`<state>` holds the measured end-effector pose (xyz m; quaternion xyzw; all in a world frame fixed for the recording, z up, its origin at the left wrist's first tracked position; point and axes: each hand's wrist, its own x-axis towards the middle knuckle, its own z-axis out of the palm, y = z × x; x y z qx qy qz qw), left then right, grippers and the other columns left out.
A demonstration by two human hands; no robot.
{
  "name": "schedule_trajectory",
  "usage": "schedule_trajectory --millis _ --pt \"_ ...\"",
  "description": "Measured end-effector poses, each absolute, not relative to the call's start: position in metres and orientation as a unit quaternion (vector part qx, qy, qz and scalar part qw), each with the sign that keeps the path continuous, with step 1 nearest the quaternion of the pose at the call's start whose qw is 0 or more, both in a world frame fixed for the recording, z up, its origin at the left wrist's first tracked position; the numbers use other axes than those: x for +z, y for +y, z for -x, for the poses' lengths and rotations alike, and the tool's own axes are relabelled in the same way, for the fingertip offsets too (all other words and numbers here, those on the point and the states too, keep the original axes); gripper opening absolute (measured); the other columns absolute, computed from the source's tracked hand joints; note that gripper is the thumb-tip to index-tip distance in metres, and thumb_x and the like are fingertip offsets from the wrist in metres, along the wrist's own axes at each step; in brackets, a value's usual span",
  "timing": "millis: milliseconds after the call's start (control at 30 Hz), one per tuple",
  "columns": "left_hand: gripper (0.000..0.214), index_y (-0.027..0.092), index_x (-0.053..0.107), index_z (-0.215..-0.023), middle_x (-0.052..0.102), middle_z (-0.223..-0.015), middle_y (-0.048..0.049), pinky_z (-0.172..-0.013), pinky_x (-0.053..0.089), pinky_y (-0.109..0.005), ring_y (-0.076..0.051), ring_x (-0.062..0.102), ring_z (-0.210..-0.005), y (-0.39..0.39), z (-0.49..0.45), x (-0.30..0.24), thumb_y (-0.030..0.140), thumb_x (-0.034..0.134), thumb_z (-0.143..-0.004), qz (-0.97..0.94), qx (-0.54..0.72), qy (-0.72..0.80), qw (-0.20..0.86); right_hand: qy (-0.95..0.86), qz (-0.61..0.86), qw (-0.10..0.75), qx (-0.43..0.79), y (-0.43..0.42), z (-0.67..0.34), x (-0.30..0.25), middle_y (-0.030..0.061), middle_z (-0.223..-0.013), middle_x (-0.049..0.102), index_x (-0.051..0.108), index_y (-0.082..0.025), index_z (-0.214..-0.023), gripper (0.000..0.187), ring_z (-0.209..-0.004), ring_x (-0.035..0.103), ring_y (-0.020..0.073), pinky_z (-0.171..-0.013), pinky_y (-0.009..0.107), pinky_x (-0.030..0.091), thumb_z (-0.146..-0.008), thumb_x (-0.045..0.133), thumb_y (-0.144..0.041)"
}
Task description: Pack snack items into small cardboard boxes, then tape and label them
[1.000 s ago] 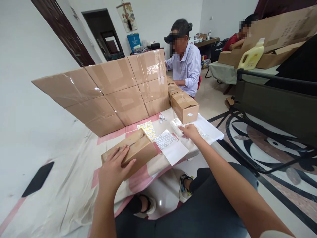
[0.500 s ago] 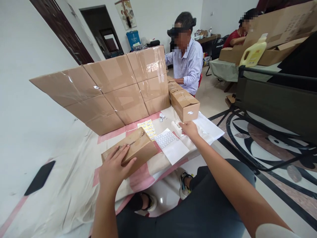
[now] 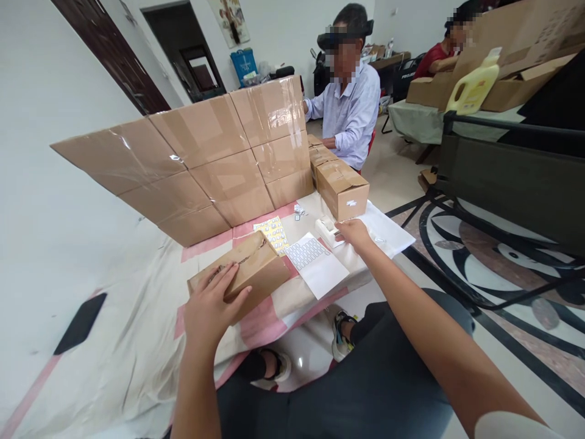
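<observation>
My left hand [image 3: 211, 305] lies flat, fingers spread, on top of a small brown cardboard box [image 3: 256, 268] near the table's front edge. My right hand [image 3: 355, 234] reaches out to a small white device [image 3: 326, 230] on the table and its fingers close on it. A white sheet of small labels [image 3: 314, 260] lies between the box and the device. A sheet of yellow stickers [image 3: 275, 233] lies just behind it.
A wall of stacked taped cartons [image 3: 205, 164] stands at the back of the cloth-covered table [image 3: 137, 341]. A sealed carton [image 3: 343, 188] sits right of it. One person in a light shirt [image 3: 350, 113] sits beyond. A second person sits far right. A dark cot frame [image 3: 507, 177] stands right.
My right hand has drawn the white device slightly and closed on it. The view has tipped a little. My left hand has stayed on the box.
</observation>
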<state>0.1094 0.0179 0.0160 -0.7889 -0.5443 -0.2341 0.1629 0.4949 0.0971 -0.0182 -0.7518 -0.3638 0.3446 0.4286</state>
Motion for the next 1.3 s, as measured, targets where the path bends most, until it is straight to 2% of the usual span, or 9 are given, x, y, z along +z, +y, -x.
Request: schedule_trajectory --millis 133,333,533,700,800,900,967,1100,1300 --pt "0.045 0.026 0.067 -0.133 0.071 -0.134 -0.0007 -0.102 0.055 -0.041 -0.03 0.061 -0.129 0.018 -0.109 0.016 0.049 0.062 -0.095 0.789 -0.225 -0.547 0.165 -0.391 0.762 0.391 0.337 0.091 -0.503 -0.012 0.003 -0.05 0.062 0.057 -0.016 -0.058 0.031 -0.057 0.068 0.0162 -0.054 0.02 0.046 -0.086 0.07 -0.023" --pt "0.046 0.025 0.067 -0.133 0.072 -0.133 -0.0008 -0.1 0.056 -0.041 -0.03 0.06 -0.129 0.017 -0.11 0.018 0.05 0.062 -0.095 0.789 -0.226 -0.547 0.163 -0.376 0.768 0.356 0.377 0.085 -0.508 0.0 0.0057 -0.067 0.068 0.06 -0.012 -0.065 0.024 -0.05 0.065 0.0128 -0.048 0.021 0.048 -0.084 0.072 -0.02" --pt "0.044 0.027 0.067 -0.133 0.071 -0.134 -0.0005 -0.088 0.057 -0.041 -0.031 0.061 -0.129 0.014 -0.113 0.02 0.051 0.059 -0.096 0.781 -0.226 -0.56 0.159 -0.349 0.747 0.397 0.403 0.076 -0.493 -0.002 0.0047 -0.07 0.061 0.057 -0.015 -0.07 0.024 -0.062 0.061 0.0138 -0.048 0.023 0.054 -0.092 0.063 -0.024" --pt "0.045 0.027 0.066 -0.134 0.071 -0.134 0.0005 -0.084 0.057 -0.04 -0.03 0.061 -0.13 0.014 -0.111 0.02 0.051 0.059 -0.097 0.785 -0.212 -0.557 0.171 -0.31 0.729 0.445 0.418 0.065 -0.486 -0.021 0.0062 -0.078 0.062 0.055 -0.017 -0.077 0.024 -0.072 0.062 0.0146 -0.053 0.023 0.058 -0.098 0.057 -0.03" --pt "0.045 0.028 0.066 -0.134 0.071 -0.134 0.0 -0.083 0.058 -0.039 -0.031 0.061 -0.129 0.015 -0.111 0.02 0.051 0.06 -0.096 0.786 -0.213 -0.555 0.17 -0.293 0.73 0.448 0.424 0.062 -0.482 -0.035 0.0059 -0.074 0.063 0.056 -0.017 -0.079 0.023 -0.067 0.061 0.0139 -0.048 0.02 0.05 -0.097 0.058 -0.032" --pt "0.045 0.027 0.066 -0.134 0.071 -0.133 -0.0001 -0.085 0.058 -0.04 -0.031 0.061 -0.129 0.015 -0.112 0.02 0.05 0.06 -0.096 0.783 -0.219 -0.556 0.173 -0.29 0.741 0.429 0.427 0.063 -0.479 -0.047 0.0032 -0.062 0.058 0.057 -0.016 -0.079 0.023 -0.051 0.053 0.0112 -0.039 0.019 0.033 -0.097 0.057 -0.031" --pt "0.045 0.027 0.066 -0.134 0.071 -0.133 -0.0002 -0.086 0.057 -0.04 -0.031 0.061 -0.13 0.014 -0.112 0.019 0.05 0.06 -0.096 0.782 -0.222 -0.556 0.174 -0.296 0.749 0.416 0.422 0.065 -0.478 -0.053 0.0013 -0.057 0.056 0.058 -0.016 -0.081 0.023 -0.045 0.047 0.0099 -0.038 0.02 0.028 -0.097 0.055 -0.031" --pt "0.046 0.026 0.065 -0.136 0.071 -0.134 -0.0007 -0.087 0.057 -0.041 -0.031 0.061 -0.129 0.014 -0.111 0.017 0.051 0.06 -0.096 0.786 -0.222 -0.551 0.169 -0.321 0.77 0.377 0.403 0.068 -0.483 -0.056 0.0011 -0.051 0.057 0.062 -0.015 -0.087 0.022 -0.042 0.048 0.0109 -0.04 0.021 0.027 -0.098 0.054 -0.033" --pt "0.049 0.026 0.064 -0.138 0.069 -0.137 -0.0016 -0.095 0.056 -0.043 -0.032 0.059 -0.132 0.017 -0.11 0.016 0.051 0.059 -0.097 0.786 -0.222 -0.557 0.154 -0.377 0.796 0.298 0.369 0.071 -0.488 -0.048 0.002 -0.044 0.059 0.067 -0.014 -0.087 0.025 -0.038 0.046 0.0117 -0.045 0.023 0.034 -0.098 0.056 -0.033"
